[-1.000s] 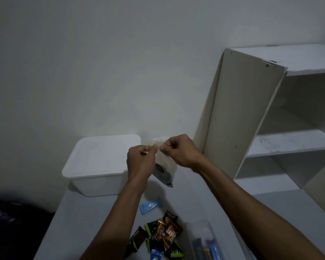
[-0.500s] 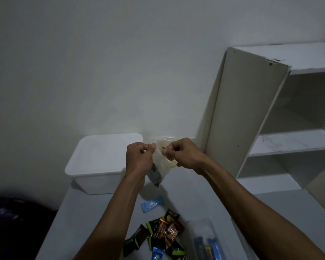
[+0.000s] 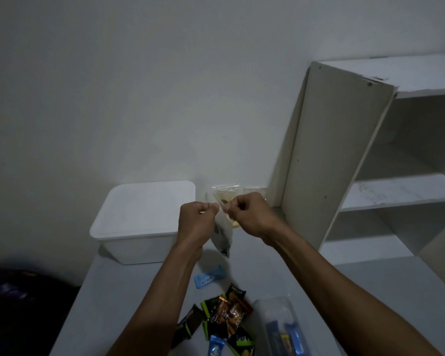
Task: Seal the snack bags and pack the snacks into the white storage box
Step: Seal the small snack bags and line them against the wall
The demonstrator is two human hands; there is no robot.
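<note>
Grey tabletop [image 3: 118, 299], dim white wall [image 3: 139, 86]; white shelf unit [image 3: 332, 150] right.

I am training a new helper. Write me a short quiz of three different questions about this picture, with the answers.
1. True or false: the white storage box has its lid on.
2. Which hands pinch the top of the clear bag? A) left hand only B) right hand only C) both
3. Fill in: the single blue snack packet lies on the ____.

Key: 1 true; 2 C; 3 table.
</note>
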